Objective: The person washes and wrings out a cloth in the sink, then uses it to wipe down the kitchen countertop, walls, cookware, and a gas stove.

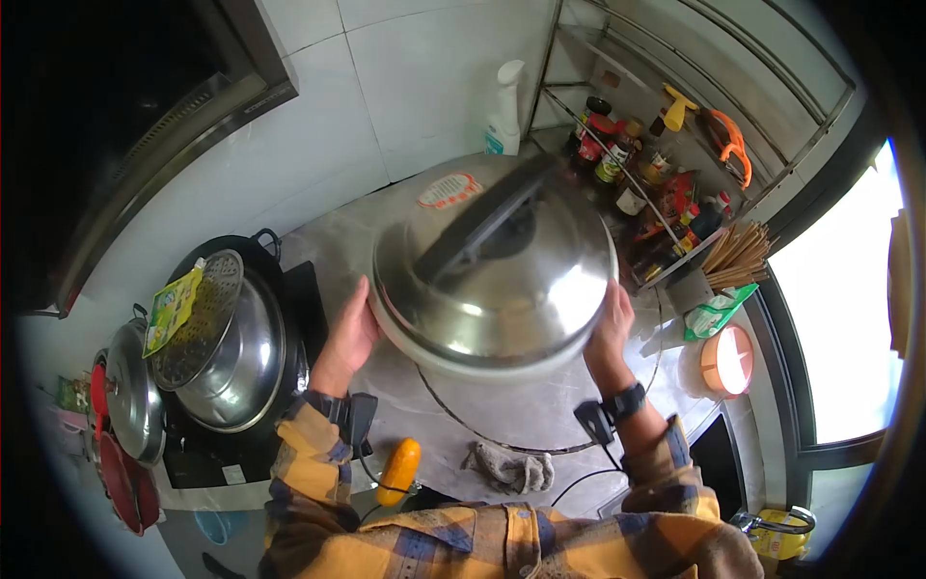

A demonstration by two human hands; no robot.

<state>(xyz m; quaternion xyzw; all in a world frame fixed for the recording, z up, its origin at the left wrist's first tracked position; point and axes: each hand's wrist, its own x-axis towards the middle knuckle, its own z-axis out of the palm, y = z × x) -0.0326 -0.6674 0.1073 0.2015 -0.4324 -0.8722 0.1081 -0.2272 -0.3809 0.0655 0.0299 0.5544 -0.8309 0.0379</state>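
Observation:
A wide pot with a pale rim and a shiny domed steel lid [463, 314] is held between my two hands above the counter. A long black handle [487, 217] spans the top of the lid, slightly blurred. My left hand [352, 333] grips the pot's left side, thumb up along the rim. On the right side, my right hand [610, 328] clasps the rim, its fingers partly hidden behind the pot. Below it a grey cloth [509, 470] lies crumpled on the counter, and an orange-yellow oblong thing [398, 471] lies near my left forearm.
On the black stove at left sit a steel basin [236, 362], a perforated steamer plate [217, 299] and a yellow-green packet [176, 311]. A spray bottle [503, 111] stands by the wall. Sauce bottles [612, 159] fill the rack at right, near chopsticks [735, 256] and an orange-lidded container [725, 360].

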